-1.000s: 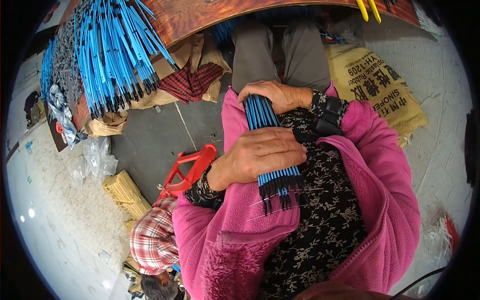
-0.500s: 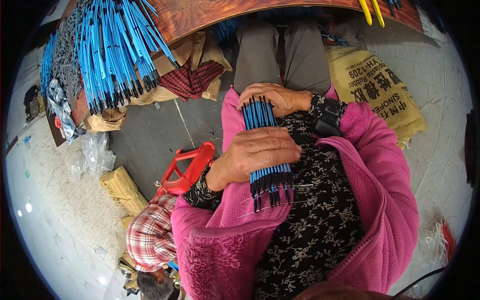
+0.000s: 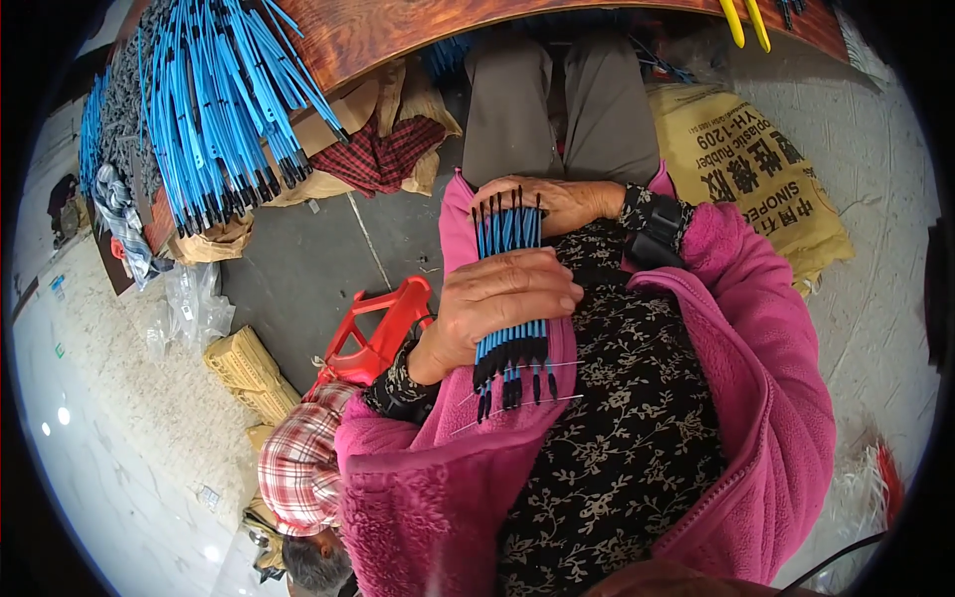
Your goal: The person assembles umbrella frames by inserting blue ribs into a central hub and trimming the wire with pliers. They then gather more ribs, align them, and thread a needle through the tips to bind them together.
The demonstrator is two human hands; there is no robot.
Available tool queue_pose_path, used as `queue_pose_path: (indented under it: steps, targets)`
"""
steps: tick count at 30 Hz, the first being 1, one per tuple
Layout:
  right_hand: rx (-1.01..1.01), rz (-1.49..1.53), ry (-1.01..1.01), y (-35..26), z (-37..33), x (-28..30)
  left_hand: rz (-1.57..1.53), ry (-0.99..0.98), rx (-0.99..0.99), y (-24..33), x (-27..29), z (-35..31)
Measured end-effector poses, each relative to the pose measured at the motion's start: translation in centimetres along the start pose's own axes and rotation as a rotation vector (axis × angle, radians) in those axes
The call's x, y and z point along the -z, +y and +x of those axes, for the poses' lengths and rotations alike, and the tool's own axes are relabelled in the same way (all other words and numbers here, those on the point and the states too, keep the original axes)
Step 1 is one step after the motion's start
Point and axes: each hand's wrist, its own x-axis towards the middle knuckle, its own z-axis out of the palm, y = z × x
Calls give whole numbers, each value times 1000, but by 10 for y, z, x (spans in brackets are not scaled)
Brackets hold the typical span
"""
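My left hand [image 3: 507,303] is wrapped around the middle of a bundle of thin blue strips with black ends [image 3: 509,234], held over my lap and jacket front. Thin metal wires [image 3: 557,398] cross the strips near their black ends closest to me. Behind the far end of the bundle lies my right hand [image 3: 557,206], its fingers curled against the strips and partly hidden by them.
A wooden table [image 3: 418,35] curves along the far side, with a large pile of blue strips [image 3: 214,109] at its left. A red plastic stool [image 3: 383,333] and a person in a checked shirt [image 3: 303,463] are at left. At right lies a yellow sack [image 3: 746,179].
The bundle and my left hand have shifted slightly left, and the strips' near ends have swung left. My right hand stays at the far end.
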Motion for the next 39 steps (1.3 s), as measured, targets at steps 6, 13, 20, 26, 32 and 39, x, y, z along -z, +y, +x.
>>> queue_pose_path:
  steps: [6, 13, 20, 26, 32, 39]
  targets:
    - [70, -385, 2, -14, 5, 6, 18, 13, 21, 3, 1, 4]
    - [163, -300, -76, -26, 4, 5, -5, -58, -29, -1, 1, 6]
    - [-66, 98, -396, -30, 7, 28, 10, -93, -3, -4, 0, 3]
    - [-92, 466, -436, -1, -2, 31, 107, -124, -36, -18, 3, -1]
    - [-167, 616, -214, -3, -6, 15, 108, -133, -58, -21, 4, 1]
    - [-358, 689, -72, -21, -4, 7, 109, -124, -46, -28, 2, 1]
